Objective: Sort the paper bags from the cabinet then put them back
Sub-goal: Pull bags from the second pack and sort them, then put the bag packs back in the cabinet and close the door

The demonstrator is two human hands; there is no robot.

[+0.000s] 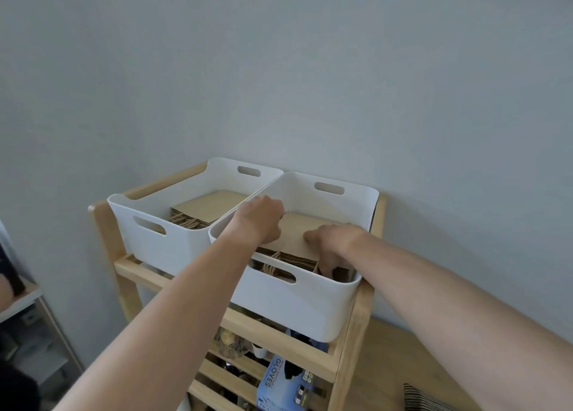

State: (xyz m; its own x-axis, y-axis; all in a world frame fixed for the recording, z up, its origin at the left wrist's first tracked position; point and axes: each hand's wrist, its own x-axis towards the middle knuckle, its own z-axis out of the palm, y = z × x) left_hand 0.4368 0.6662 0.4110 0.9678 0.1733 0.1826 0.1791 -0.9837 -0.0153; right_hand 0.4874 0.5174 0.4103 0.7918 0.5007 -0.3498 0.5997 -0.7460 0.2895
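Observation:
Two white plastic bins stand side by side on top of a wooden rack (356,314). The left bin (173,249) holds a flat stack of brown paper bags (207,207) with twisted handles showing at the near end. The right bin (297,305) holds another stack of brown paper bags (294,230). My left hand (260,221) presses on the left edge of that stack. My right hand (331,246) reaches into the bin's near right corner, fingers curled down around the bags' edge. How firmly either hand grips is hidden.
A blue box of gloves (285,382) lies on the slatted shelf below, beside other small items. A wooden surface (403,358) extends to the right with a striped cloth (424,399) at its edge. A grey wall stands behind; a low shelf (21,299) is at far left.

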